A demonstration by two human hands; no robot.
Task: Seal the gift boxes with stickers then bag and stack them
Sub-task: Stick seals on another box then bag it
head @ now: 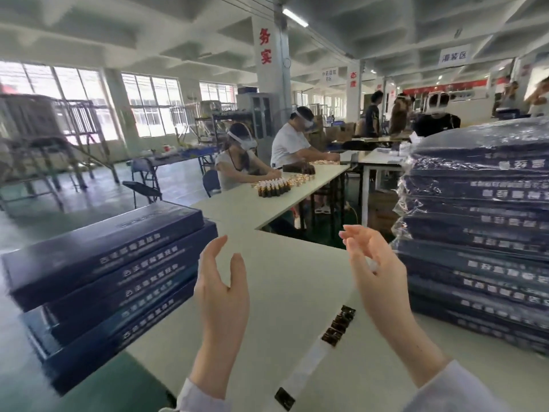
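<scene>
Left hand (222, 295): I see it empty, fingers relaxed — dark-blue cardboard gift boxes (110, 272) stacked just left.
Right hand (375, 281): empty, fingers loose — plastic-bagged dark-blue box stack (481, 233) just right.

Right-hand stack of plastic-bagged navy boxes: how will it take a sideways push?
The tall stack of dark blue gift boxes in clear plastic bags probably slides easily: the film looks glossy and wrinkled. Its edges sit uneven, so a high push may shear layers rather than shift it whole. The boxes look rigid, with straight edges.
</scene>
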